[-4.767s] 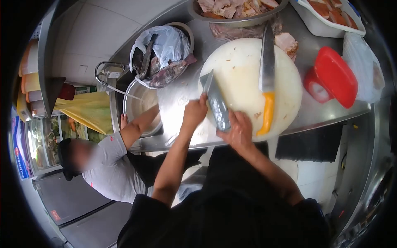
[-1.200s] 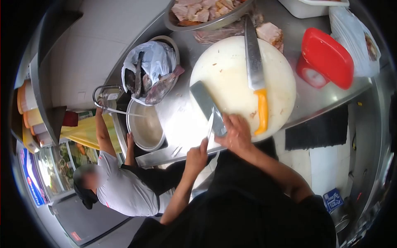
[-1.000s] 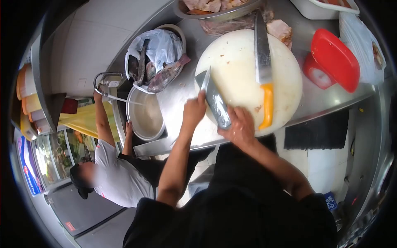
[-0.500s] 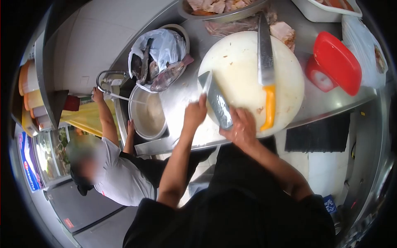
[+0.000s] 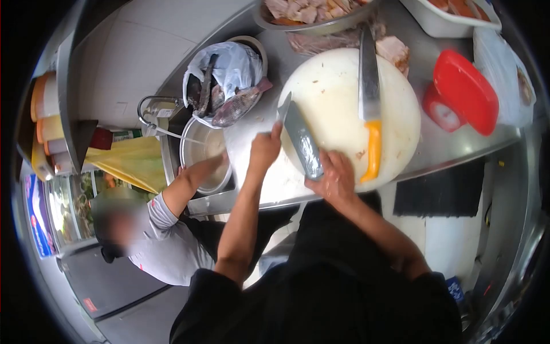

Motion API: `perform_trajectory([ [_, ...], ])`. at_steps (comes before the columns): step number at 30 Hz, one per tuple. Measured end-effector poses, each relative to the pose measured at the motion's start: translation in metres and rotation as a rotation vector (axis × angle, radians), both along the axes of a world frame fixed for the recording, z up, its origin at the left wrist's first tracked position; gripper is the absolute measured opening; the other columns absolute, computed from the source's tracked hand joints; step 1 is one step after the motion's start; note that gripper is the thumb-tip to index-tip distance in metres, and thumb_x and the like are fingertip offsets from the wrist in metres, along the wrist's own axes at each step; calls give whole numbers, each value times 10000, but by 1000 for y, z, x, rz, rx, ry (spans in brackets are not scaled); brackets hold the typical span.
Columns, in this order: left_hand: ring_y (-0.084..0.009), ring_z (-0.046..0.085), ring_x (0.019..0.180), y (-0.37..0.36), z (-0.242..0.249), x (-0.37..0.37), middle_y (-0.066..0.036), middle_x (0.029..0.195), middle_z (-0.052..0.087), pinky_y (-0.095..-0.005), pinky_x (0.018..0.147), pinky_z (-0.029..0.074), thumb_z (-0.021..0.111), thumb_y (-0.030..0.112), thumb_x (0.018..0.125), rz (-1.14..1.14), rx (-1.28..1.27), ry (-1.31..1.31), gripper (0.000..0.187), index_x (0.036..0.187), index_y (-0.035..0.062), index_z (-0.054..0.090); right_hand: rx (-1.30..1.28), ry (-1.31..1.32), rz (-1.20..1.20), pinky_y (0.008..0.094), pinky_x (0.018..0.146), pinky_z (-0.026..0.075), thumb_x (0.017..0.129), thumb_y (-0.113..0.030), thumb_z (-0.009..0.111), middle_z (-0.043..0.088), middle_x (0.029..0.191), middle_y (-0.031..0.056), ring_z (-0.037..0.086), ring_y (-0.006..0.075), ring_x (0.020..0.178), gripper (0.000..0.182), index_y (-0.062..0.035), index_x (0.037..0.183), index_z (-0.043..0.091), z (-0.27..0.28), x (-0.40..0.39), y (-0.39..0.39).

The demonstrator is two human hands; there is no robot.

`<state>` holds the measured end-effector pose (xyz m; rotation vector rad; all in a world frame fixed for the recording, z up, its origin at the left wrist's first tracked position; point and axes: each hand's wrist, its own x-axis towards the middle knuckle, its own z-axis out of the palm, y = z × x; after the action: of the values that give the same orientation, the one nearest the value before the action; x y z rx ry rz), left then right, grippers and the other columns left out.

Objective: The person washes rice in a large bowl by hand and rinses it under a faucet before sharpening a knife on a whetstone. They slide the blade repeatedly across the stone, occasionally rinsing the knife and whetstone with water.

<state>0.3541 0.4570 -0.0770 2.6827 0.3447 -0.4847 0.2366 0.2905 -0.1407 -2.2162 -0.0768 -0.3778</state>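
Note:
In the head view, my left hand [image 5: 266, 150] is closed around a knife [image 5: 284, 106]; its handle is hidden in my fist. The small blade points away from me, alongside the far left end of a grey whetstone [image 5: 303, 140]. My right hand [image 5: 334, 176] grips the near end of the stone, which looks wet and shiny. The stone slants over the left part of a round white cutting board [image 5: 329, 80]. On the board's right side lies a large knife [image 5: 371, 103] with a yellow handle.
Fish [image 5: 243, 106] and a plastic bag fill a bowl at the back left. A co-worker's hand [image 5: 217, 162] is over a metal basin [image 5: 184, 146] under running water. A red scale [image 5: 467, 92] stands right of the board, a bowl of meat [image 5: 321, 26] behind it.
My left hand has shifted slightly left, and the blade has turned to a steeper angle beside the stone. The co-worker's hand has moved from the faucet down to the basin.

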Motion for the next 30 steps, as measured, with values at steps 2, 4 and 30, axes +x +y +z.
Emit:
perform_trajectory([
  [2,-466,661,846,0,21,12,-301,806,670,-446,767,502,422,564,1002,127,-74,29,708,803,-59,693,-14,0,6,408,824,467,578,-274,854,555,966,128,556,302,917,738,32,1198,595,-1,3,-2],
  [4,-453,665,846,20,8,-4,-292,801,672,-446,773,502,429,555,1002,72,-118,-76,662,854,-28,707,-3,24,1,406,821,467,579,-281,855,559,961,134,560,305,926,736,30,1195,599,-2,1,0],
  [30,-382,613,596,-17,-16,-30,-195,609,607,-456,596,462,562,459,975,-8,-98,-243,513,759,1,643,-13,0,17,426,780,503,568,-231,869,591,926,172,595,351,861,679,31,1148,632,4,5,0],
])
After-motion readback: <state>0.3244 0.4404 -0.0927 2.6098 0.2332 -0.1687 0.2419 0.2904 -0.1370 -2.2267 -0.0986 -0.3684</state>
